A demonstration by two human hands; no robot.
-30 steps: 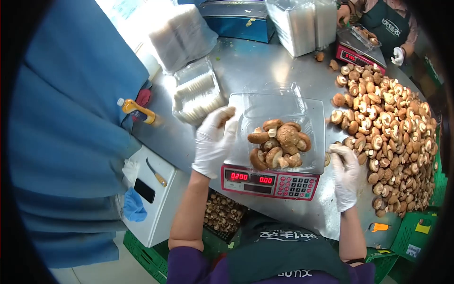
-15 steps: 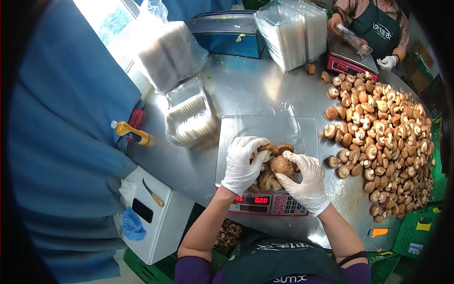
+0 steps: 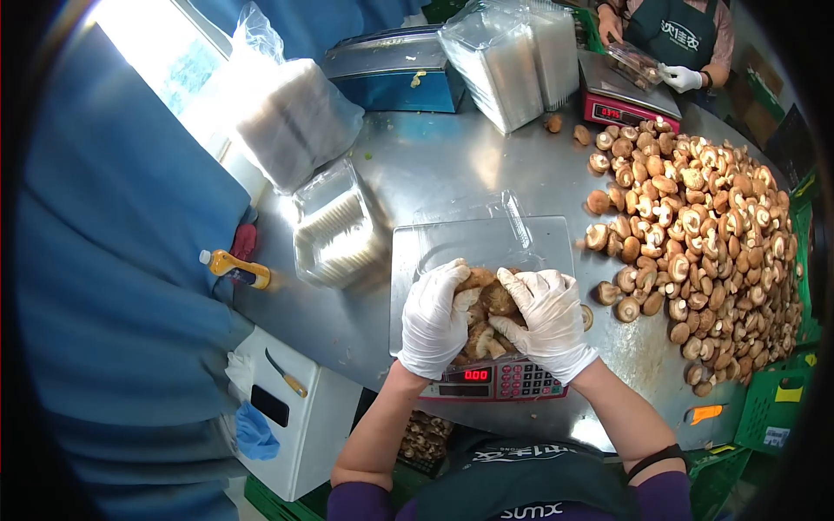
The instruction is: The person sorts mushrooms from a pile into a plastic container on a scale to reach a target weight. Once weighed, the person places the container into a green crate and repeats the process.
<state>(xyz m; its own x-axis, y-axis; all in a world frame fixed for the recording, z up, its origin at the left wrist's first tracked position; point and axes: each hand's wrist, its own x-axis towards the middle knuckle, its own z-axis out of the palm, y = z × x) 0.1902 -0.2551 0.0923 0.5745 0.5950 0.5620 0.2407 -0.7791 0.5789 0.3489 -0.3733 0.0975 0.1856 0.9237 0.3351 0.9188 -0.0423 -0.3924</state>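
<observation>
Both of my hands wear white gloves and work over a clear plastic clamshell box (image 3: 473,208) on a red digital scale (image 3: 521,382). Its lid stands folded back, away from me. Several brown shiitake mushrooms (image 3: 483,340) fill the box. At the left side, my left hand (image 3: 434,319) is curled with its fingertips on a mushroom (image 3: 473,280). My right hand (image 3: 546,319) grips a brown mushroom (image 3: 498,300) near the middle, its thumb below and fingers above. The gloves hide parts of the box and its contents. One display shows 0.00.
A large shiitake heap (image 3: 712,252) spreads over the steel table (image 3: 460,165) at right. Stacked clear trays (image 3: 339,230) stand at left, bagged ones (image 3: 295,122) behind. An orange-handled cutter (image 3: 705,414) lies near the right edge. Across the table, a co-worker's gloved hand (image 3: 682,78) holds a filled box.
My right hand has moved left, closer to my left hand, with the mushroom pressed lower among the others. The co-worker's box has tilted and a gloved hand now holds it. The view has shifted slightly.
</observation>
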